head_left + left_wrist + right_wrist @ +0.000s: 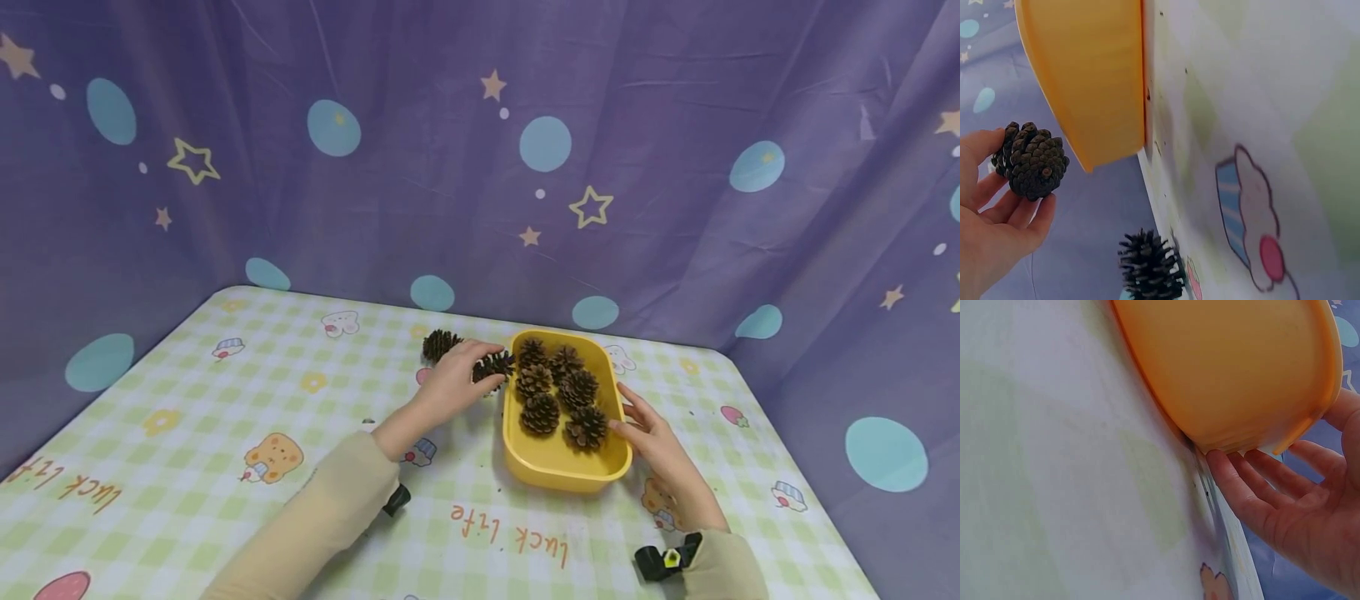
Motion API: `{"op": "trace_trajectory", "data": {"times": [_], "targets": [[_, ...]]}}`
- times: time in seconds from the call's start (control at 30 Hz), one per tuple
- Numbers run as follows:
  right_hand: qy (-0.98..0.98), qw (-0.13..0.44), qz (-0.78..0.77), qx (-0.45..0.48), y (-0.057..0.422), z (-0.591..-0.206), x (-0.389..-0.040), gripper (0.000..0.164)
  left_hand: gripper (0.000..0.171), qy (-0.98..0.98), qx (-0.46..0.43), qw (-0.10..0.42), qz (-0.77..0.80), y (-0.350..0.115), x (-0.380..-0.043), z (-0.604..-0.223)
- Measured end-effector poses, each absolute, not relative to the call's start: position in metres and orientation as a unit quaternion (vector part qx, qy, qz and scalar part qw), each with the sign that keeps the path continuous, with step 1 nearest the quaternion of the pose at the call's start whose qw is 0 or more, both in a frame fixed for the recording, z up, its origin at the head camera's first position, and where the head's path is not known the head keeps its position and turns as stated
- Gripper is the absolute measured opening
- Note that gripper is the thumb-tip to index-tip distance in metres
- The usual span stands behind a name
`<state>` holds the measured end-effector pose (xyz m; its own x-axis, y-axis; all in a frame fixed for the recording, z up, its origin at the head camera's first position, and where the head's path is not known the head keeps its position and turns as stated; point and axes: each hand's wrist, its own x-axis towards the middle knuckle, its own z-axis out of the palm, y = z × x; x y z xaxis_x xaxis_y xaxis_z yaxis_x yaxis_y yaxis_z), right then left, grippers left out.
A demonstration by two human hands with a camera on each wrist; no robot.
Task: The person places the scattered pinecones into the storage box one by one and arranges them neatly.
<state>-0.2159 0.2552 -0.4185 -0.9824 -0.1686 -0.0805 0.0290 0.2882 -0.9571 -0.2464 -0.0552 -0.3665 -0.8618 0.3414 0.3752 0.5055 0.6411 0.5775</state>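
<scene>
My left hand [450, 382] pinches a brown pine cone [1035, 159] between thumb and fingers, just left of the yellow plastic bin [555, 473]. In the left wrist view the cone is raised off the table, near the bin's rim. Several pine cones [578, 388] lie in the bin, mostly toward its far half. My right hand [660, 446] grips the bin's right side, thumb over the rim and fingers along the outer wall, as the right wrist view shows. Another pine cone [440, 345] rests on the table behind my left hand.
A green-and-white checked tablecloth [247, 383] with printed cartoons covers the table. Small dark crumbs dot the cloth around the bin. Behind the table hangs a purple curtain [435, 192] with stars and blue ovals.
</scene>
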Motion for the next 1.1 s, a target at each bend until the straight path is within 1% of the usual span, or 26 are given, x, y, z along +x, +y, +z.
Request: {"op": "trace_trajectory", "data": {"times": [0.2, 0.43, 0.63, 1.1], "targets": [[0.801, 0.081, -0.592, -0.045, 0.255, -0.418, -0.216, 0.066, 0.046, -0.886, -0.254, 0.117, -0.37, -0.044, -0.241, -0.364], [0.8, 0.083, -0.592, -0.044, 0.255, -0.418, -0.216, 0.066, 0.05, -0.881, -0.272, 0.088, -0.377, -0.031, -0.236, -0.362], [0.801, 0.084, -0.592, -0.039, 0.255, -0.418, -0.215, 0.066, 0.052, -0.88, -0.292, 0.073, -0.368, -0.019, -0.232, -0.364], [0.801, 0.082, -0.591, -0.047, 0.255, -0.416, -0.216, 0.067, 0.046, -0.879, -0.344, 0.05, -0.326, 0.002, -0.224, -0.369]]}}
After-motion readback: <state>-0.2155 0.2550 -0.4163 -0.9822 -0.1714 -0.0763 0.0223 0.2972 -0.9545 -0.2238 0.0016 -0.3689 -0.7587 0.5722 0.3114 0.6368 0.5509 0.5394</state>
